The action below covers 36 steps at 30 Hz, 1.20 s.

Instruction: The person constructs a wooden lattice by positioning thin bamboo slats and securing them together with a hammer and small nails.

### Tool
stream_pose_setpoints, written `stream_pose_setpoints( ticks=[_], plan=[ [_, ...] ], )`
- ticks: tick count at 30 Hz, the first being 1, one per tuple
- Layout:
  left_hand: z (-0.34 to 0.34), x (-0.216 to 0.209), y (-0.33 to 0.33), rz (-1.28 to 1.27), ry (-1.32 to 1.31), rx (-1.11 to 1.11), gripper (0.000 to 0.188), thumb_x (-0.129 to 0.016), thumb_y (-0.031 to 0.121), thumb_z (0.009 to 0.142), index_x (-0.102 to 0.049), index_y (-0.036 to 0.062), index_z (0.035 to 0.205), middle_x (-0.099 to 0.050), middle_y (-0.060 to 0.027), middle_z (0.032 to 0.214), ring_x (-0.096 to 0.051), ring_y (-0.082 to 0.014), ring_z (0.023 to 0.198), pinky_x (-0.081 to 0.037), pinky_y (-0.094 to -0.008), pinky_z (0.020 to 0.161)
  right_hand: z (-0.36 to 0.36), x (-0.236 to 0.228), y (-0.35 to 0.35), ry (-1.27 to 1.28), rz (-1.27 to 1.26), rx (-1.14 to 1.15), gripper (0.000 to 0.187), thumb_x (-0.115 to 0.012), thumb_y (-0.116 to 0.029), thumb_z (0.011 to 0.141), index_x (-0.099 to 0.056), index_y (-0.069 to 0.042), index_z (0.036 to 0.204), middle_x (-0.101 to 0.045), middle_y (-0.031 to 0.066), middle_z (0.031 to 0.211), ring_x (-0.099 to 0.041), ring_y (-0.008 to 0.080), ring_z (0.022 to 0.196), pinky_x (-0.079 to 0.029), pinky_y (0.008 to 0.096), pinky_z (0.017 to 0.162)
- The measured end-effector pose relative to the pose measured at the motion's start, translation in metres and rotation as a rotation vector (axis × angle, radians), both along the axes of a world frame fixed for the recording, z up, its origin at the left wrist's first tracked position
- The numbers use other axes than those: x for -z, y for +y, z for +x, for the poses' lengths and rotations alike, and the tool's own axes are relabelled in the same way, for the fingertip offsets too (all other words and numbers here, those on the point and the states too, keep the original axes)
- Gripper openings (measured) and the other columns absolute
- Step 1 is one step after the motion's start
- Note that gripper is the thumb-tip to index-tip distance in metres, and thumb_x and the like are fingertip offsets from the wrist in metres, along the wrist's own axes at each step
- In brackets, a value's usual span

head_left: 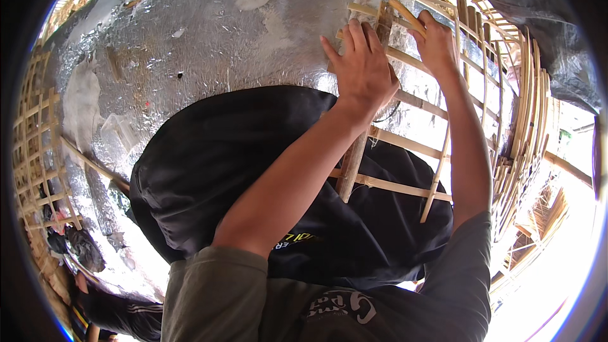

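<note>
My right hand [437,44] is closed around the wooden handle of a hammer [406,14]. The rounded metal head lies against the upper part of an upright bamboo pole [353,171], or just over it; I cannot tell which. Just below the hammer head, my left hand [366,69] rests across the pole with its fingers stretched and apart. Its thumb is hidden. Thin bamboo slats [408,142] cross the pole and form an open lattice that reaches to the right. The lattice's near end lies over black fabric [221,158] that spreads across my lap.
A worn, silvery sheet [209,44] covers the ground ahead and left. Bamboo lattice [38,145] stands at the left edge, and bundled strips [529,114] curve along the right. Dark plastic sheeting [544,12] hangs at upper right. Another person's black, striped clothing [126,313] shows at lower left.
</note>
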State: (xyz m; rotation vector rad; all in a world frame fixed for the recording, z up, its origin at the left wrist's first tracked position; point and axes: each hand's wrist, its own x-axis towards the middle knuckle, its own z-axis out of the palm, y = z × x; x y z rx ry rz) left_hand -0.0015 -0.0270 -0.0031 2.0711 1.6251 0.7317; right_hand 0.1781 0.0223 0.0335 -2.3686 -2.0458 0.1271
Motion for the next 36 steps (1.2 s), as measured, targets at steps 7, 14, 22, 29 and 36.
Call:
stream_pose_setpoints(
  ticks=[7, 14, 22, 29, 36],
  plan=[
    [-0.003, -0.012, 0.000, -0.007, 0.003, 0.024, 0.049, -0.062, 0.021, 0.082, -0.052, -0.0034, 0.123, -0.038, -0.0231, 0.130, -0.043, -0.0358, 0.127, -0.032, -0.0692, 0.099, -0.014, -0.027, -0.004, -0.028, 0.004, 0.030, 0.024, -0.069, -0.025, 0.092, -0.057, -0.009, 0.104, -0.071, 0.0165, 0.097, -0.068, 0.0408, 0.090, -0.053, 0.0506, 0.073],
    [0.001, -0.047, 0.008, 0.196, -0.041, 0.011, 0.038, -0.064, 0.017, 0.081, -0.063, -0.0033, 0.113, -0.056, -0.0169, 0.109, -0.049, -0.0317, 0.118, -0.038, -0.0594, 0.089, 0.004, -0.045, -0.008, -0.076, 0.186, -0.045, 0.021, -0.067, -0.028, 0.094, -0.058, -0.011, 0.101, -0.072, 0.0158, 0.090, -0.071, 0.0378, 0.083, -0.054, 0.0500, 0.071],
    [-0.002, -0.137, -0.013, 0.244, 0.232, 0.104, 0.064, -0.065, 0.030, 0.086, -0.049, -0.0017, 0.140, -0.054, -0.0259, 0.130, -0.040, -0.0459, 0.134, -0.035, -0.0686, 0.101, 0.016, -0.080, -0.008, 0.134, 0.339, 0.055, 0.032, -0.074, -0.036, 0.088, -0.068, -0.011, 0.106, -0.073, 0.0133, 0.089, -0.070, 0.0284, 0.077, -0.053, 0.0399, 0.071],
    [-0.019, -0.157, -0.038, 0.208, 0.234, 0.239, 0.063, -0.058, 0.022, 0.092, -0.040, -0.0051, 0.146, -0.041, -0.0290, 0.146, -0.034, -0.0484, 0.140, -0.027, -0.0674, 0.112, 0.044, -0.082, -0.016, 0.139, 0.352, 0.105, 0.031, -0.074, -0.035, 0.088, -0.067, -0.010, 0.104, -0.072, 0.0132, 0.088, -0.070, 0.0296, 0.077, -0.053, 0.0410, 0.070],
    [-0.020, -0.151, -0.049, 0.206, 0.215, 0.232, 0.064, -0.059, 0.023, 0.092, -0.040, -0.0059, 0.146, -0.039, -0.0291, 0.148, -0.035, -0.0480, 0.140, -0.027, -0.0646, 0.113, 0.045, -0.074, -0.012, 0.172, 0.353, 0.122, 0.030, -0.075, -0.035, 0.087, -0.066, -0.010, 0.102, -0.072, 0.0130, 0.087, -0.070, 0.0307, 0.076, -0.053, 0.0422, 0.068]
  ],
)
